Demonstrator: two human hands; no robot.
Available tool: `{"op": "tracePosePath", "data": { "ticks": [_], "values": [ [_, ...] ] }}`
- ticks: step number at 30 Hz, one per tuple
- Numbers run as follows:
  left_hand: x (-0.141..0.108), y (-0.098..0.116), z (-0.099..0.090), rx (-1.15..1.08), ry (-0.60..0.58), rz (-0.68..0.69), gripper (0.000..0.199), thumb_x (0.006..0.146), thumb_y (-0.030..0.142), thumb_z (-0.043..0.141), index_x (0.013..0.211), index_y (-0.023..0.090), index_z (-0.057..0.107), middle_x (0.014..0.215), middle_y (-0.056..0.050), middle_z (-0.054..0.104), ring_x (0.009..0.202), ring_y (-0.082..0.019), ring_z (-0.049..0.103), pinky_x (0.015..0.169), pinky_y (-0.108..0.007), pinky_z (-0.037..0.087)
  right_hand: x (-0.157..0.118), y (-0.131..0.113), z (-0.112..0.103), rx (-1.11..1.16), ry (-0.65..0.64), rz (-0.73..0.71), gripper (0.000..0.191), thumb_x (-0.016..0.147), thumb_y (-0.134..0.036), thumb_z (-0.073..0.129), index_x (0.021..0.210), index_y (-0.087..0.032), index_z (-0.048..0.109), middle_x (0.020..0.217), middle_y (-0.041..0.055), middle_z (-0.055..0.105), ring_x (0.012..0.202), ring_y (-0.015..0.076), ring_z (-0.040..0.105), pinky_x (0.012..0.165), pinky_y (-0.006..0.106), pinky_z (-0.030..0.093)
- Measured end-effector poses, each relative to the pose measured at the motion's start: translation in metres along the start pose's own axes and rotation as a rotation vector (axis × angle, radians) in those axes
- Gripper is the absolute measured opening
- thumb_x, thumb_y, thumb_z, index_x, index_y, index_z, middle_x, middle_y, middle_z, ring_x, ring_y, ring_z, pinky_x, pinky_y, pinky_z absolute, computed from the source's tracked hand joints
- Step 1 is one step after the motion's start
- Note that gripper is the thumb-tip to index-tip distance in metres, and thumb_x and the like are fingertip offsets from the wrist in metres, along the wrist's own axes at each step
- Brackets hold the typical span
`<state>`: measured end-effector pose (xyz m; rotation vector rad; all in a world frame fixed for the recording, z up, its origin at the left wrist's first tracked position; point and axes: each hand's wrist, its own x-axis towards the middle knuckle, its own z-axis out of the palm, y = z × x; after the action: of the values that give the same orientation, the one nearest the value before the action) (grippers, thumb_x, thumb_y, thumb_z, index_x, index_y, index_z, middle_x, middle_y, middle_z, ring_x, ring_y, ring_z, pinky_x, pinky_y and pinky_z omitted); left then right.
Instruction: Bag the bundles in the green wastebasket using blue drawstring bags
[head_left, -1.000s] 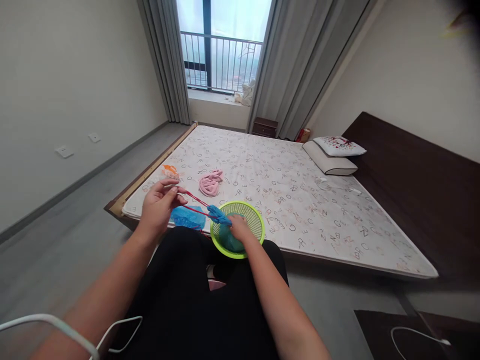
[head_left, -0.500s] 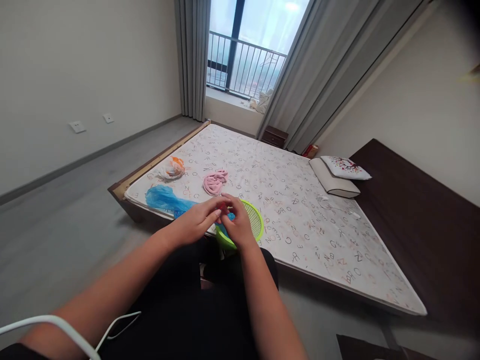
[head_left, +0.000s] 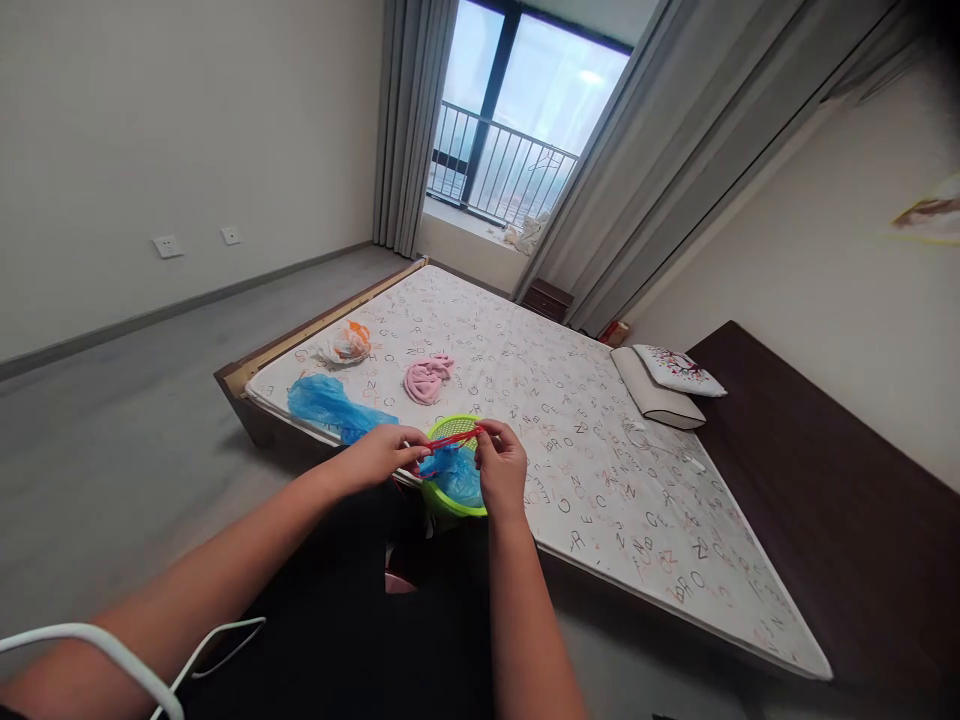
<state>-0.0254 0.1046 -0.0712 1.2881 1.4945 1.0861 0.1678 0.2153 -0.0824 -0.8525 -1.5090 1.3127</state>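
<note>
A thin red cord [head_left: 454, 439] is stretched between my two hands. My left hand [head_left: 390, 455] pinches its left end, and my right hand [head_left: 501, 465] grips the other end between thumb and fingers. Directly beneath it is a lime-green mesh basket [head_left: 442, 502] with a crumpled blue plastic bag [head_left: 459, 480] inside. The right side of the basket is partly hidden by my right hand. A second stretch of blue plastic [head_left: 330, 402] lies on the bed to the left; whether it joins the one in the basket, I cannot tell.
The basket stands by the near edge of a bed with a letter-printed mattress [head_left: 600, 500]. On the mattress lie a pink cloth [head_left: 428, 380], a white and orange plastic bag [head_left: 346, 343] and pillows [head_left: 679, 370]. A white cable [head_left: 112, 645] loops at lower left.
My hands have moved apart from being close together, drawing the red cord out between them. More of the blue bag in the basket shows now. The view has tilted slightly.
</note>
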Motion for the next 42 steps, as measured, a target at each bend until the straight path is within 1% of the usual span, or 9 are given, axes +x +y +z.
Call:
{"op": "tracePosePath", "data": {
  "ticks": [5, 10, 13, 15, 20, 26, 32, 38, 42],
  "values": [
    [0.008, -0.025, 0.005, -0.250, 0.097, -0.043, 0.046, 0.076, 0.062, 0.079, 0.089, 0.017, 0.079, 0.092, -0.009, 0.078, 0.082, -0.024, 0.071, 0.082, -0.036, 0.053, 0.003, 0.007, -0.003, 0.211, 0.077, 0.099, 0.036, 0.088, -0.052, 0.070, 0.105, -0.019, 0.071, 0.075, -0.0032, 0.061, 0.049, 0.0070, 0.046, 0.045, 0.022, 0.034],
    [0.007, -0.024, 0.012, -0.655, 0.402, 0.036, 0.037, 0.077, 0.054, 0.084, 0.080, 0.020, 0.070, 0.137, -0.015, 0.071, 0.140, -0.032, 0.054, 0.112, -0.044, 0.040, 0.005, 0.006, -0.012, 0.460, 0.286, 0.118, 0.032, 0.085, -0.051, 0.074, 0.094, -0.021, 0.065, 0.086, -0.0010, 0.064, 0.065, 0.0081, 0.059, 0.058, 0.021, 0.048],
    [0.003, -0.007, 0.014, -0.935, 0.413, 0.117, 0.033, 0.080, 0.045, 0.084, 0.077, 0.020, 0.063, 0.145, -0.014, 0.067, 0.152, -0.031, 0.042, 0.119, -0.048, 0.031, 0.004, 0.000, -0.016, 0.587, 0.220, 0.118, 0.032, 0.083, -0.047, 0.076, 0.080, -0.020, 0.059, 0.112, 0.0045, 0.070, 0.096, 0.0164, 0.070, 0.085, 0.033, 0.059],
    [0.001, 0.006, 0.016, -0.957, 0.398, 0.176, 0.032, 0.081, 0.043, 0.085, 0.077, 0.019, 0.064, 0.144, -0.015, 0.067, 0.153, -0.031, 0.041, 0.122, -0.047, 0.028, 0.000, -0.004, -0.014, 0.573, 0.106, 0.117, 0.034, 0.084, -0.047, 0.074, 0.078, -0.020, 0.056, 0.116, 0.0055, 0.071, 0.084, 0.0151, 0.071, 0.083, 0.036, 0.060],
    [0.007, 0.022, 0.034, -0.804, 0.272, 0.269, 0.034, 0.084, 0.048, 0.083, 0.084, 0.016, 0.070, 0.130, -0.016, 0.074, 0.140, -0.029, 0.056, 0.121, -0.043, 0.033, -0.017, -0.015, 0.005, 0.242, -0.156, 0.018, 0.028, 0.090, -0.047, 0.071, 0.100, -0.023, 0.063, 0.135, 0.0064, 0.067, 0.050, 0.0040, 0.050, 0.049, 0.025, 0.047],
    [0.012, 0.018, 0.054, -0.690, 0.233, 0.139, 0.046, 0.085, 0.061, 0.077, 0.091, 0.017, 0.066, 0.102, -0.008, 0.077, 0.098, -0.022, 0.072, 0.101, -0.042, 0.053, -0.025, -0.023, 0.005, -0.065, -0.193, -0.070, 0.042, 0.091, -0.039, 0.072, 0.130, -0.027, 0.063, 0.126, 0.0061, 0.069, 0.063, 0.0093, 0.057, 0.055, 0.025, 0.045],
    [0.011, 0.014, 0.060, -0.526, 0.257, 0.220, 0.046, 0.087, 0.061, 0.075, 0.103, 0.018, 0.072, 0.114, -0.009, 0.074, 0.116, -0.025, 0.064, 0.108, -0.040, 0.048, -0.024, -0.032, -0.003, -0.298, -0.144, -0.331, 0.015, 0.095, -0.036, 0.070, 0.103, -0.025, 0.076, 0.105, 0.0067, 0.068, 0.089, 0.0180, 0.062, 0.069, 0.030, 0.048],
    [0.008, 0.006, 0.074, -0.640, 0.051, 0.217, 0.043, 0.088, 0.053, 0.078, 0.109, 0.018, 0.064, 0.090, -0.004, 0.070, 0.088, -0.020, 0.067, 0.082, -0.032, 0.053, -0.030, -0.048, 0.004, -0.047, -0.183, 0.018, 0.024, 0.091, -0.045, 0.072, 0.098, -0.023, 0.069, 0.079, 0.0004, 0.067, 0.060, 0.0143, 0.060, 0.055, 0.029, 0.050],
    [0.006, 0.000, 0.081, -0.643, 0.052, 0.200, 0.046, 0.087, 0.047, 0.080, 0.116, 0.019, 0.057, 0.079, -0.001, 0.068, 0.078, -0.017, 0.067, 0.078, -0.030, 0.052, -0.027, -0.051, -0.001, 0.149, -0.172, 0.173, 0.029, 0.084, -0.045, 0.077, 0.095, -0.023, 0.063, 0.074, -0.0036, 0.065, 0.049, 0.0126, 0.059, 0.047, 0.027, 0.048]
  ]
}}
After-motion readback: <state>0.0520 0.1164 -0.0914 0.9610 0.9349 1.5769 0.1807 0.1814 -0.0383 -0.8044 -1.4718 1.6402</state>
